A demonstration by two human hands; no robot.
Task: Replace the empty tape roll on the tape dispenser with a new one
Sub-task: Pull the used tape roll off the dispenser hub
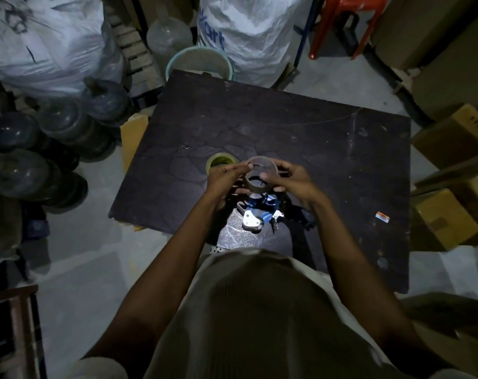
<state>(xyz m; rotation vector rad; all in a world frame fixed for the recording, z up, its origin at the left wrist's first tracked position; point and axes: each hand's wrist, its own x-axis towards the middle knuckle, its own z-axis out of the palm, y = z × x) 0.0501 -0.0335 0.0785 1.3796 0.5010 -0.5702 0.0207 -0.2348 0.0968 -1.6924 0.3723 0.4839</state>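
Both hands hold a thin brown ring, the empty tape roll core (262, 175), above the dark table (328, 149). My left hand (227, 181) grips its left side and my right hand (294, 177) its right side. Below the hands lies the blue and metal tape dispenser (258, 214), partly hidden by them. A full yellowish tape roll (219, 162) lies flat on the table just left of my left hand.
A small orange and white label (382, 217) lies on the table at the right. Large water bottles (27, 170) crowd the floor at the left. Cardboard boxes (451, 214) stand at the right, white sacks (248, 31) and a bucket (199, 61) behind.
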